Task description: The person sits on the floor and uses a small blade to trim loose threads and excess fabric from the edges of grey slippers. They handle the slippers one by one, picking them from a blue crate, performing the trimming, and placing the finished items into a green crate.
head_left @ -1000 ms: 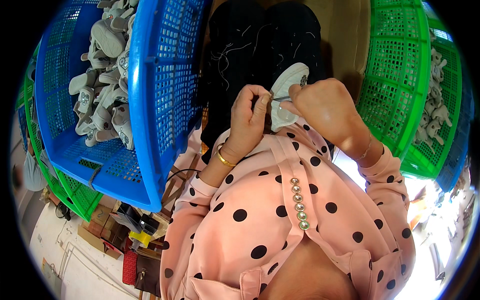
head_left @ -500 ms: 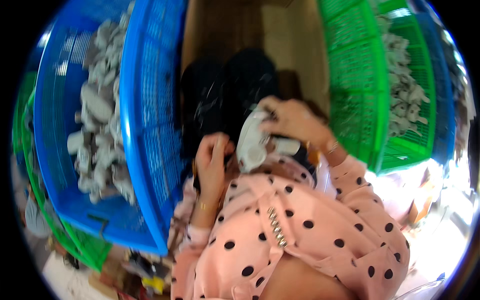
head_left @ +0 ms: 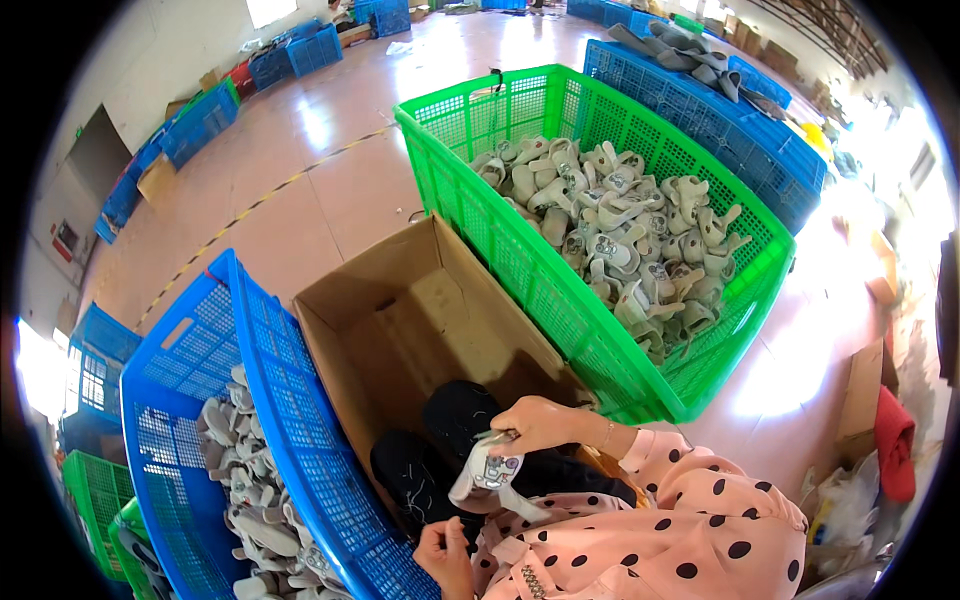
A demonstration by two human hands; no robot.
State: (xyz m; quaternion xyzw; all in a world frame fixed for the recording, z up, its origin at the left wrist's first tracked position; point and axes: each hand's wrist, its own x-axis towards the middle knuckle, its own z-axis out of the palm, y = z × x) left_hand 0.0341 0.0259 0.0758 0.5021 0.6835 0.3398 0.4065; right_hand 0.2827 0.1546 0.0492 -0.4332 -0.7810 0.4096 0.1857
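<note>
A pale grey clog-style shoe (head_left: 487, 474) with printed figures on its upper hangs over my dark-trousered lap. My right hand (head_left: 540, 424) grips it by its upper end, fingers closed round the edge. A pale strap slants from the shoe toward my lap. Lower and to the left, my left hand (head_left: 446, 556) is closed, with thumb and fingers pressed together; anything between them is hidden. It is just below the shoe and apart from it.
A green plastic crate (head_left: 520, 235) full of similar pale shoes stands ahead right. A blue crate (head_left: 290, 400) with more shoes is at my left. Between them lies an open cardboard box (head_left: 335, 285) around my legs. Another blue crate (head_left: 690, 125) stands beyond the green one.
The view has swung, bringing the floor and whole green crate into sight. My right hand keeps hold of the shoe, whose printed upper now shows. My left hand stays closed.
</note>
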